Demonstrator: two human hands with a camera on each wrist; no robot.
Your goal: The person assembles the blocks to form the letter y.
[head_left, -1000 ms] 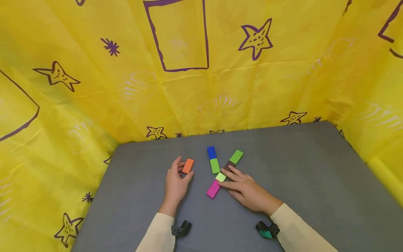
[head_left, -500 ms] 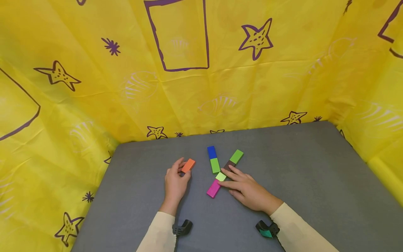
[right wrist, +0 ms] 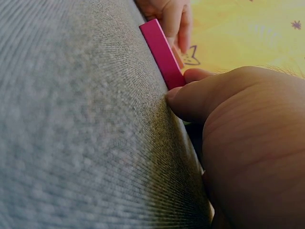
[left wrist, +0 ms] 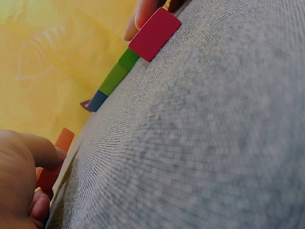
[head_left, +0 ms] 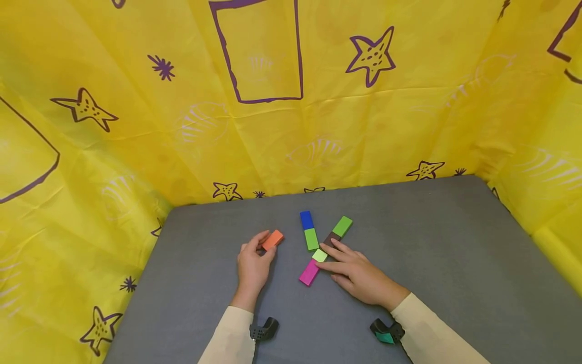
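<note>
My left hand [head_left: 253,268] pinches an orange block [head_left: 273,240] between thumb and fingers at the left of the group; it lies tilted, its far end pointing right. The fingers of my right hand [head_left: 361,275] are extended and rest at a slanting row of blocks. In that row are a pink block [head_left: 309,273], a light green block [head_left: 320,255], a dark brown block [head_left: 331,239] and a green block [head_left: 343,225]. Another green block [head_left: 311,239] and a blue block [head_left: 306,220] form a second arm, so the shape resembles a Y.
All the blocks lie on a grey cloth-covered table [head_left: 454,263]. A yellow patterned curtain [head_left: 336,121] hangs along its back and sides. Black bands with camera mounts [head_left: 264,328] sit at both wrists.
My left hand has turned the orange block clockwise from nearly upright to more slanted and shifted it slightly right. My right hand and the other blocks have stayed put.
</note>
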